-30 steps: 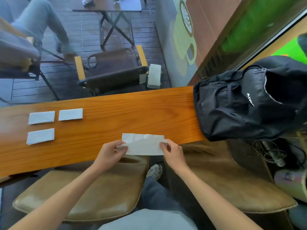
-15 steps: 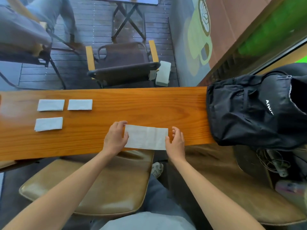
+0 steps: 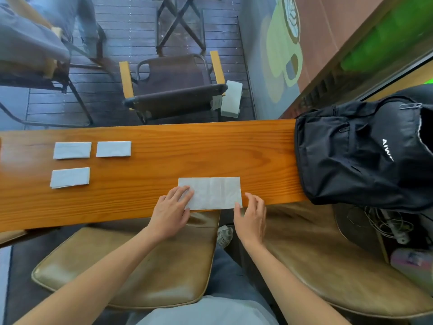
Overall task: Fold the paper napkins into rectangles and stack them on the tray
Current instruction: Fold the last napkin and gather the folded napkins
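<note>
A white paper napkin (image 3: 214,193) lies flat on the wooden counter (image 3: 178,151), folded once into a long rectangle near the front edge. My left hand (image 3: 172,211) rests with its fingertips pressing on the napkin's left end. My right hand (image 3: 251,213) hovers at the napkin's lower right corner, fingers apart, holding nothing. Three smaller folded napkins lie at the counter's left: one at the back left (image 3: 72,150), one beside it (image 3: 113,148), one nearer me (image 3: 70,177). No tray is in view.
A black backpack (image 3: 365,151) covers the counter's right end. Two tan padded stools (image 3: 145,266) stand under the front edge. Beyond the counter are a brown armchair (image 3: 173,87) and a seated person's legs at the far left.
The napkin's lifted top half has been laid down and pressed flat into a long rectangle. My right hand has slid off its right edge; the view has tilted down.
</note>
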